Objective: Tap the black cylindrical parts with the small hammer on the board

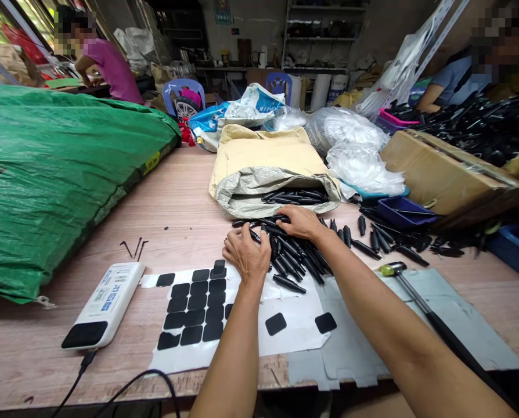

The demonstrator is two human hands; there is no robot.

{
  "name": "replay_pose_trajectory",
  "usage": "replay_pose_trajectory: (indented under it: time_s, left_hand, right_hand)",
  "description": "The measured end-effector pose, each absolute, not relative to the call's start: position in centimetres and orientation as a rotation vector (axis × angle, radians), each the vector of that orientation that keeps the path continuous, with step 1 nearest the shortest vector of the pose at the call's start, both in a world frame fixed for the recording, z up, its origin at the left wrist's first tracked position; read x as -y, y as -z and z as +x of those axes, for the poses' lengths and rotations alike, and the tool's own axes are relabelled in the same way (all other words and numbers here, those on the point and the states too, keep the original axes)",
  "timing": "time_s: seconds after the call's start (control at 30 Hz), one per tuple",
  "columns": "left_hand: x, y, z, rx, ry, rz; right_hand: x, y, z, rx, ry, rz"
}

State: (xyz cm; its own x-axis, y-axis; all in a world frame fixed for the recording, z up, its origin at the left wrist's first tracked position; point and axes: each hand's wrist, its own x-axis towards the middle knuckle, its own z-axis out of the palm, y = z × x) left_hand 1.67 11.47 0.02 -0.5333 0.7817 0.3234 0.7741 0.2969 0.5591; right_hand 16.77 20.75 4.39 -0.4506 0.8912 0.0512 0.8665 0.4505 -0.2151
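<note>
The black tubes lie in a loose pile on the table at the mouth of the sack, and your left hand and right hand both touch them with bent fingers, though whether either grips one cannot be told. Your work looks unfinished: some tubes sit inside the sack, many outside, with the white sheet of black squares nearer you.

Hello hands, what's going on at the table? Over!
Left hand, right hand: both at black pieces. Pieces piled before open sack. Nothing visibly blocking; hammer lies off right.
</note>
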Motion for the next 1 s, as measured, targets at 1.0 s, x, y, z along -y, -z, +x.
replay_pose_trajectory:
  time_s: [1.0]
  left_hand:
    - [-11.9,-0.4,1.4,-2.450,-1.114,1.371]
  right_hand:
    - [-23.4,-5.0,9.1,2.800,-0.056,-1.428]
